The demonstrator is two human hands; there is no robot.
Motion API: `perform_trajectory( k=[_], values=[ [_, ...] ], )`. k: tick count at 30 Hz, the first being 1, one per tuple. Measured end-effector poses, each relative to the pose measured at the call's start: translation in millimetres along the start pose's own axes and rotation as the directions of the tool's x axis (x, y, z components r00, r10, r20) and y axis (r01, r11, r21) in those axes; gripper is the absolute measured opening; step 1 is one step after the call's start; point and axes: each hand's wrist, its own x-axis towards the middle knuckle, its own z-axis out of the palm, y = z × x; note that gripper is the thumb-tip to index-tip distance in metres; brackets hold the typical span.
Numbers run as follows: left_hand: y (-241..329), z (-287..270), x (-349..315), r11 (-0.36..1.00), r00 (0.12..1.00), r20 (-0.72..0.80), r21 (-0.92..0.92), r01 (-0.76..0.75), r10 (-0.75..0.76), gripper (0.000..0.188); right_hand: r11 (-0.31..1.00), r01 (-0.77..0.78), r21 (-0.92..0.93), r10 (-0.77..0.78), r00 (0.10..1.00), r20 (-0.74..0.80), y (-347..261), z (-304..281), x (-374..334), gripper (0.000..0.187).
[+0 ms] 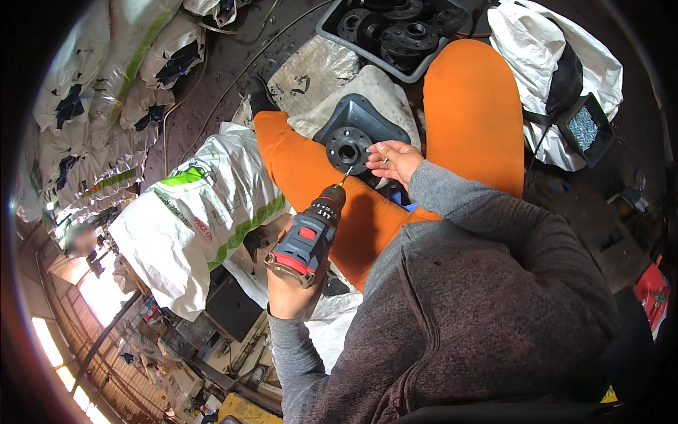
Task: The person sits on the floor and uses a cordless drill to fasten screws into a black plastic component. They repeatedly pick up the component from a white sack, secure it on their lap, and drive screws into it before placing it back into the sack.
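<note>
My left hand (pixel 288 295) is wrapped round the grip of a grey and red cordless drill (pixel 308 237). The drill's bit (pixel 344 180) points up and away at the rim of a round black flange (pixel 337 146), with a small silver tip against it; whether bit and flange touch, I cannot tell. The flange has a central bore and several small holes around it. It is set on a dark, square-flared plastic part (pixel 357 113) between my orange-clad legs. Beside the flange's right edge, my right hand (pixel 400 160) is closed, fingers curled, with a small silver screw showing between them.
A grey crate (pixel 409 76) of black flanged parts stands beyond my knees. Right of them, a black tray (pixel 585 134) of small silver screws rests by a white sack (pixel 526 42). Another white sack (pixel 212 191) lies at left; more filled sacks (pixel 106 78) are stacked behind it.
</note>
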Motion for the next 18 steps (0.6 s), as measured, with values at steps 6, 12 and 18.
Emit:
perform_trajectory(
  k=[6, 12, 18],
  values=[
    [-12.4, 2.1, 7.2, 0.989, 0.987, 0.067, -0.007, 0.149, -0.148, 0.029, 0.967, 0.140, -0.214, -0.181, 0.966, -0.187, 6.2, -2.1, 23.3, 0.033],
    [-32.0, 9.3, 18.4, 0.987, 0.973, 0.161, 0.017, 0.162, -0.163, 0.053, 0.914, 0.158, -0.375, -0.209, 0.973, -0.099, -0.5, 10.7, 25.6, 0.041],
    [-16.8, -1.4, 38.1, 0.982, 0.959, 0.223, 0.099, 0.159, -0.177, 0.052, 0.892, 0.219, -0.396, -0.264, 0.962, -0.063, 4.2, 10.9, 27.9, 0.029]
  ],
)
